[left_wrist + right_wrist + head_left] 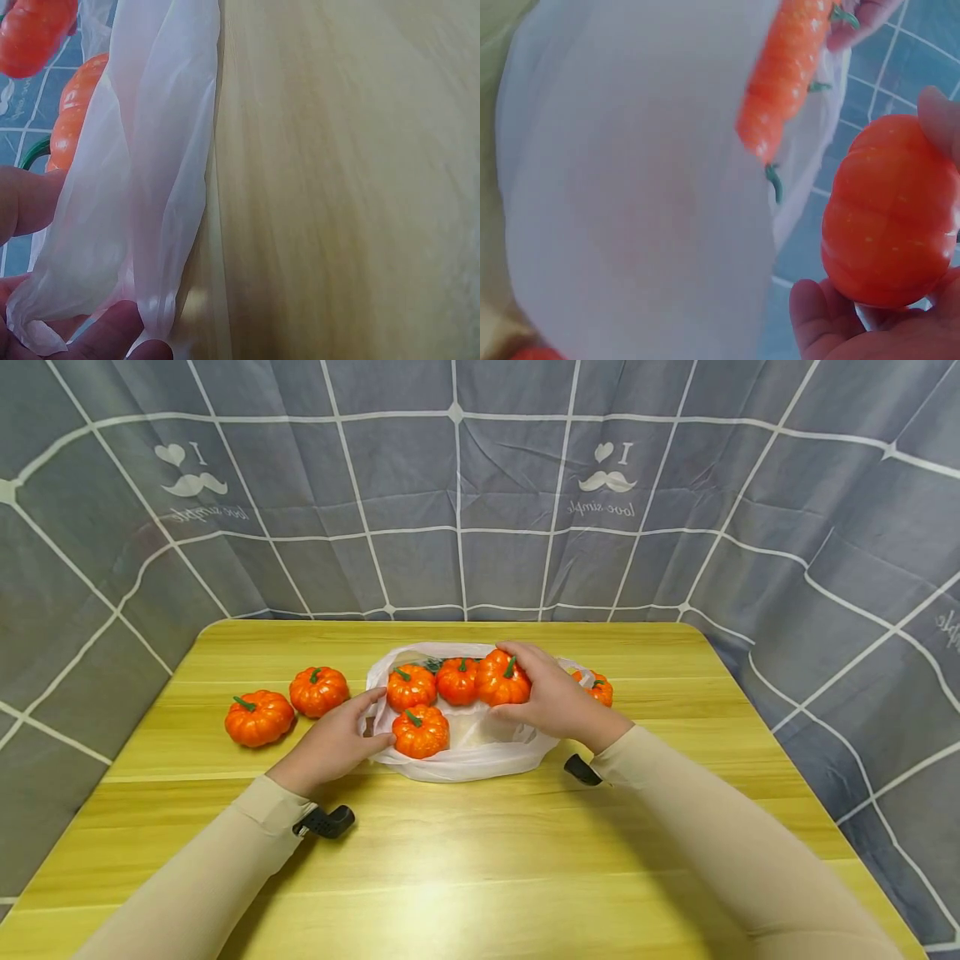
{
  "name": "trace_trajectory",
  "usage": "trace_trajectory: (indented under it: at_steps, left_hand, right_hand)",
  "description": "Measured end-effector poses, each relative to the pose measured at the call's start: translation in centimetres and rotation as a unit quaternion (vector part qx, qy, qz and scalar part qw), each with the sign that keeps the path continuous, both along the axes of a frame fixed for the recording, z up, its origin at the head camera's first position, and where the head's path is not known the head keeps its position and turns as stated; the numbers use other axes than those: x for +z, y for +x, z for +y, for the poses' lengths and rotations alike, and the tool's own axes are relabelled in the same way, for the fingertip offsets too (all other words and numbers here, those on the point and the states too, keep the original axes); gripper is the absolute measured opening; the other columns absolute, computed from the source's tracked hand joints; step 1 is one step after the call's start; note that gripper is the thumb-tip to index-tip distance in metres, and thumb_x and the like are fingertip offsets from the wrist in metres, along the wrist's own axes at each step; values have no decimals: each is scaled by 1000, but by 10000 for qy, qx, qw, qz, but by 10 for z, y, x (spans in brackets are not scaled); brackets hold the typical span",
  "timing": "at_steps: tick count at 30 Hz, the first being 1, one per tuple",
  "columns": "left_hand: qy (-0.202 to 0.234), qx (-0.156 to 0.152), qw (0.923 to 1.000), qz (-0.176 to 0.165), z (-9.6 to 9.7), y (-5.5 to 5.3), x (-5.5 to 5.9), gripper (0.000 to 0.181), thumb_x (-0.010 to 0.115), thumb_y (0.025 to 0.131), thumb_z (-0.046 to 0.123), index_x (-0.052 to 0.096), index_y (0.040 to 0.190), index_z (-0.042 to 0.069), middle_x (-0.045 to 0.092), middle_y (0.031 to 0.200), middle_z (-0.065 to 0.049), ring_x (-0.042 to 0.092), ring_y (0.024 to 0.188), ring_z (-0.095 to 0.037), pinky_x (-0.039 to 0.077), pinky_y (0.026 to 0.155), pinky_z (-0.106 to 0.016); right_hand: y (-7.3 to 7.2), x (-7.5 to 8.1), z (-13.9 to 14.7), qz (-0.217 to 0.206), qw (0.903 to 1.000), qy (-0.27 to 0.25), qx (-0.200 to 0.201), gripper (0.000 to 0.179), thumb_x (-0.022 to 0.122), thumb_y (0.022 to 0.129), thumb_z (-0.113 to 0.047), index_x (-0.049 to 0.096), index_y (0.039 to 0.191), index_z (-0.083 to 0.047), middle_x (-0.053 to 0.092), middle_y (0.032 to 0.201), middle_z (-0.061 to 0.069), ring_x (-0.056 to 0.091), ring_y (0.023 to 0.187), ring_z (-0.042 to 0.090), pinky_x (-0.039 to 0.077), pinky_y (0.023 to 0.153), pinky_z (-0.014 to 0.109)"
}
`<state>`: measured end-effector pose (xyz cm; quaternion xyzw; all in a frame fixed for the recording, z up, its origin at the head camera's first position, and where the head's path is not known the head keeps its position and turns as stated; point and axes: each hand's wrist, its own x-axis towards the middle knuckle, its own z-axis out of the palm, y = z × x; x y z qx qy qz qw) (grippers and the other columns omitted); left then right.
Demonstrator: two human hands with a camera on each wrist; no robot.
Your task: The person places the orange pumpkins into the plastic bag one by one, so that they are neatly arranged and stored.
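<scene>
A small orange pumpkin (502, 677) with a green stem is gripped in my right hand (551, 693), over the right part of an open white plastic bag (480, 768). In the right wrist view, thumb and fingers wrap the pumpkin (891, 214) from both sides. My left hand (337, 743) holds the bag's left edge; in the left wrist view the thin plastic (142, 172) runs between thumb and fingers. Inside the bag sit three more pumpkins: one at back left (411, 687), one at back middle (457, 682) and one in front (421, 732).
Two pumpkins lie on the wooden table (450, 860) left of the bag, one nearer (258, 719) and one farther (318, 691). Another pumpkin (600, 690) shows partly behind my right hand. A grey checked curtain (510, 510) hangs around the table's back and sides.
</scene>
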<state>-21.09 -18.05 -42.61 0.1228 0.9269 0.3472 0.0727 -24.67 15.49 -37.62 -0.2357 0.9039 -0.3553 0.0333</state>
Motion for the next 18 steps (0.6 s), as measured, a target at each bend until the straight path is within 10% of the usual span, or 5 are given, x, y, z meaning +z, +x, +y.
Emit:
trace_trajectory:
  at_steps: [18]
  left_hand:
    - [49,-12,10000,15,1,1,-1,81,73,97,30,35,164,5,42,164,-24,56,124,-35,46,108,-54]
  right_hand:
    - [2,-24,-27,-211,9958,774,439,98,91,83,-31,37,164,-17,42,163,11,43,147,33,42,120,51]
